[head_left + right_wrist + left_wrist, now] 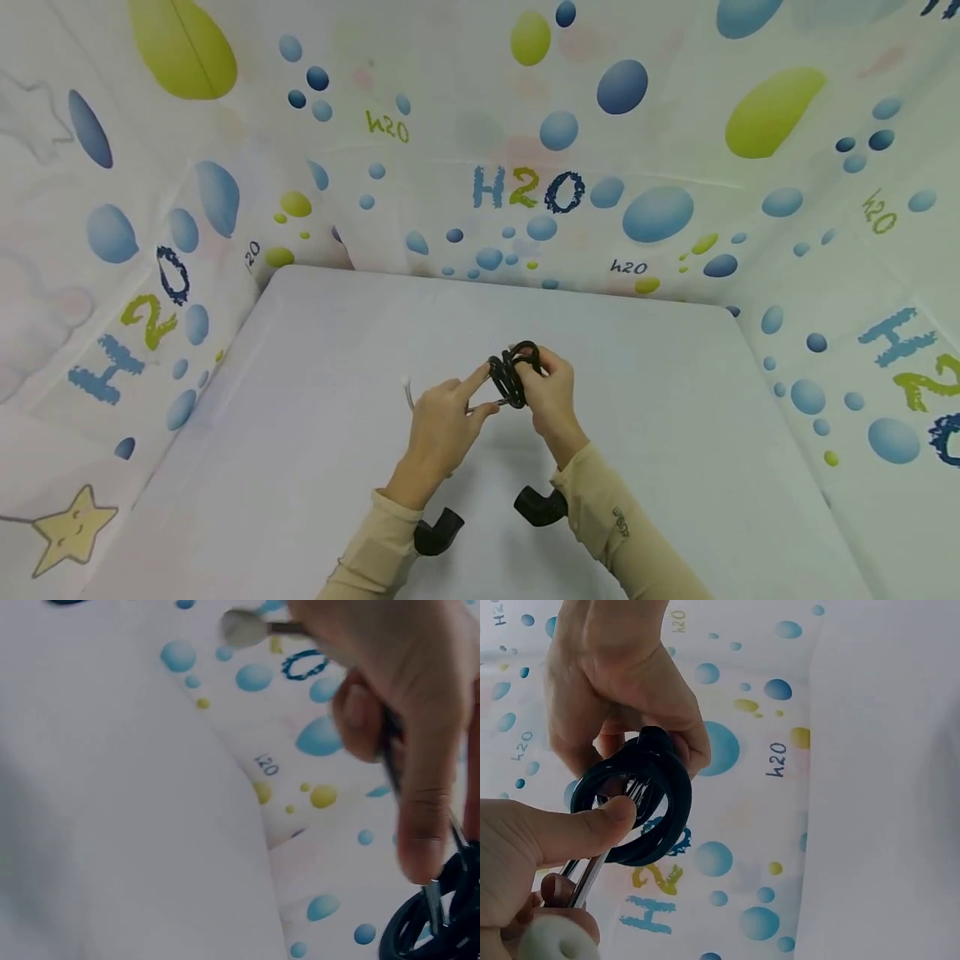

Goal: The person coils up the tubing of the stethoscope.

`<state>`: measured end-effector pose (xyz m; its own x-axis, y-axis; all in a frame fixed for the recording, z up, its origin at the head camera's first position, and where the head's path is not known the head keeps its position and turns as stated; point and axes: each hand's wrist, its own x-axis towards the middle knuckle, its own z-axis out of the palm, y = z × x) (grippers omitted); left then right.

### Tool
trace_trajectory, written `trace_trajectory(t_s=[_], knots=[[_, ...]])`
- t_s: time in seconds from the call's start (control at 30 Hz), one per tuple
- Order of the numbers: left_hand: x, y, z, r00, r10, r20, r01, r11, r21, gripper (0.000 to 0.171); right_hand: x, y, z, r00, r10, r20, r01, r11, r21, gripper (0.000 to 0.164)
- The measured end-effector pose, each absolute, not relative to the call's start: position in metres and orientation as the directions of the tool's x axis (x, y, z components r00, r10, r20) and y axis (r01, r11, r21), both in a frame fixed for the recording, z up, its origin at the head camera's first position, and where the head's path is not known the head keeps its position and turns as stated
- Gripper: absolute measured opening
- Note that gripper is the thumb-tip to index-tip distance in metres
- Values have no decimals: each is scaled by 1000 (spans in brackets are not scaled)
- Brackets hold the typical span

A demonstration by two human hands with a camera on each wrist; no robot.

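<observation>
A stethoscope is held up over the table by both hands. My right hand [553,396] grips its black tubing [679,799], wound into a small coil of several loops. From the left, my left hand [445,425] holds the slim silver ear tubes [589,879], its thumb lying along them where they reach into the coil. In the head view, its index finger extends to the loops. A pale ear tip [244,630] sticks out past the left hand; another ear tip [559,941], with a hole in its end, shows close up below the fingers. The chest piece is hidden.
A white-covered table [337,333] lies under the hands. Patterned fabric walls [450,125] with blue and yellow-green drops rise along its back and sides. Black curved mounts [438,533] sit at both wrists, against beige sleeves [622,525].
</observation>
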<state>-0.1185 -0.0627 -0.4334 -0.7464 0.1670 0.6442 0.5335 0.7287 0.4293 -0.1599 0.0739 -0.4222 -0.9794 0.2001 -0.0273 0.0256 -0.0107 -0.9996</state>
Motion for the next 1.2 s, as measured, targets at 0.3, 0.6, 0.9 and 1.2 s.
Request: trace_trajectory(t_s=[0.3, 0.6, 0.9, 1.2], knots=[[-126, -71, -436, -814, 182, 552, 494, 716, 493, 54, -157, 88, -423, -983, 112, -147, 139, -76, -987, 27], [-144, -86, -445, -890, 260, 375, 445, 677, 587, 59, -161, 107, -439, -984, -53, -169, 168, 23, -986, 39], [-187, -88, -509, -897, 409, 170, 434, 735, 521, 46, -175, 108, -503, -964, 8, -266, 265, 124, -956, 40], [-201, -89, -553, -884, 414, 217, 457, 669, 586, 43, -180, 107, -539, -958, 27, -286, 287, 132, -949, 40]])
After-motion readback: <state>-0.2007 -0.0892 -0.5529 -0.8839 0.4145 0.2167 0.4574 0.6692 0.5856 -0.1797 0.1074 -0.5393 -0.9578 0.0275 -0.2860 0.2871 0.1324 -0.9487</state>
